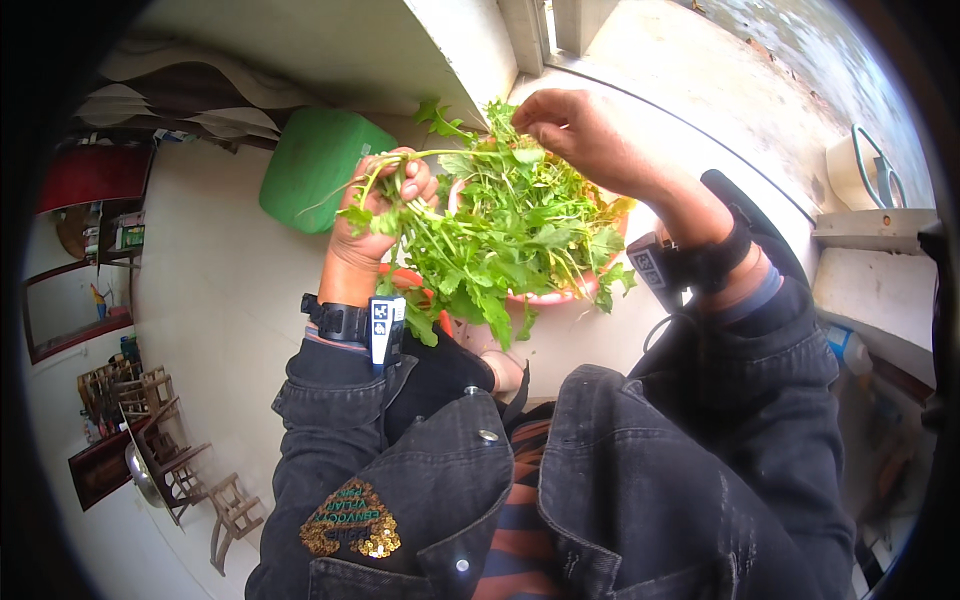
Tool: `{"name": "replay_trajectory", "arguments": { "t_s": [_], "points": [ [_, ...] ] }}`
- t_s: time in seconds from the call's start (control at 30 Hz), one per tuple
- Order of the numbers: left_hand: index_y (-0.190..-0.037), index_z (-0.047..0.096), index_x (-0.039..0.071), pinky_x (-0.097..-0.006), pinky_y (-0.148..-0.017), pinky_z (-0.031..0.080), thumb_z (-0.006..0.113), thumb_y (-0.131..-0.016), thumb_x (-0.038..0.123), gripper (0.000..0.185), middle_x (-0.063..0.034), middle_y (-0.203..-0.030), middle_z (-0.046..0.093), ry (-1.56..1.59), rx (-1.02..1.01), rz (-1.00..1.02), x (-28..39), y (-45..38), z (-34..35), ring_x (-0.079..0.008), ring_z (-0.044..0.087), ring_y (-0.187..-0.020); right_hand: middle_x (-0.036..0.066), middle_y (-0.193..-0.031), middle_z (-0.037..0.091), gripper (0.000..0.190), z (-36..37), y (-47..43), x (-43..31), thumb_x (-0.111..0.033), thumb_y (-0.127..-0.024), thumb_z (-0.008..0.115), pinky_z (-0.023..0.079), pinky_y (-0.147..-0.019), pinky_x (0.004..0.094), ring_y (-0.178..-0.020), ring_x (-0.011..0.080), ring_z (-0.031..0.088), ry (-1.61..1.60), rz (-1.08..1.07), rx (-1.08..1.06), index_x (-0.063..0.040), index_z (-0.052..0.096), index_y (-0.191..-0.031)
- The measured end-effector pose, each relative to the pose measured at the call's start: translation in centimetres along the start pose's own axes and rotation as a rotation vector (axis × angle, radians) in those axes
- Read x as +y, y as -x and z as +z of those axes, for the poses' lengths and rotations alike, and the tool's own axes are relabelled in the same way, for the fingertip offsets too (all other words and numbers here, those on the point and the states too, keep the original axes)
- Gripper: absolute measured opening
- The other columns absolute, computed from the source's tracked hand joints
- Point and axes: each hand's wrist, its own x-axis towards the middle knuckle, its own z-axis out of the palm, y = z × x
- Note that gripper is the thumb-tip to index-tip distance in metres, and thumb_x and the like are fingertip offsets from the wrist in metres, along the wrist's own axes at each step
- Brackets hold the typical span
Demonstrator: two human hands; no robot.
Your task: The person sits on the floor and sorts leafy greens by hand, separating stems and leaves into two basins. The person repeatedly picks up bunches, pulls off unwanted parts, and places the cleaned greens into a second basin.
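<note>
My left hand (371, 206) is closed around the stems of several leafy greens (461, 259). Their pale, thin roots stick out past the fingers, and the leaves hang down to the right. One long stem stretches from this hand across towards the heap. My right hand (589, 139) is over the far side of a large heap of greens (551, 217), fingers bent and thumb near them. Whether anything lies between its fingertips is hidden. The heap fills a pinkish-red basin (551, 298), whose rim shows at the near side. Some yellowed leaves are mixed in.
A green plastic box-like container (311, 169) stands left of the heap. Beside my left wrist is an orange-red plastic rim (409, 277). Wooden chairs (232, 510) and a table with a metal bowl (146, 476) are far left. A doorway threshold (675, 124) and cream bucket (855, 172) lie right.
</note>
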Motion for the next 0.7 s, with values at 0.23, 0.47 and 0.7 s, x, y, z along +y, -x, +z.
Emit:
{"name": "replay_trajectory", "arguments": {
  "t_s": [0.23, 0.47, 0.7],
  "points": [
    [-0.094, 0.057, -0.001, -0.0317, -0.068, 0.044, 0.052, -0.09, 0.031, 0.032, -0.0052, -0.074, 0.052, -0.072, 0.052, 0.011, -0.6, -0.1, 0.7, -0.017, 0.047, -0.067, 0.013, -0.091, 0.069, 0.03, 2.7, 0.9, -3.4, -0.016, -0.089, 0.06, 0.05, -0.079, 0.0327, -0.085, 0.0196, 0.065, -0.114, -0.012, -0.192, 0.003, 0.058, -0.111],
    [-0.1, 0.06, -0.002, -0.0268, -0.063, 0.044, 0.051, -0.09, 0.021, 0.027, -0.0057, -0.084, 0.061, -0.067, 0.271, -0.005, -1.0, -0.2, 1.3, -0.0084, 0.044, -0.059, 0.009, -0.081, 0.067, 0.026, 2.7, 0.7, -5.6, -0.021, -0.092, 0.057, 0.049, -0.072, 0.0293, -0.075, 0.0137, 0.06, -0.164, 0.146, -0.226, 0.003, 0.063, -0.097],
    [-0.107, 0.058, -0.01, -0.0223, -0.06, 0.037, 0.045, -0.095, 0.023, 0.037, -0.0042, -0.079, 0.057, -0.074, 0.262, -0.034, -1.4, -1.1, 2.0, -0.0079, 0.04, -0.059, 0.007, -0.08, 0.065, 0.021, 2.8, 0.2, -4.2, -0.018, -0.089, 0.059, 0.048, -0.071, 0.029, -0.073, 0.0138, 0.058, -0.09, 0.261, -0.193, 0.001, 0.062, -0.096]
  ]
}}
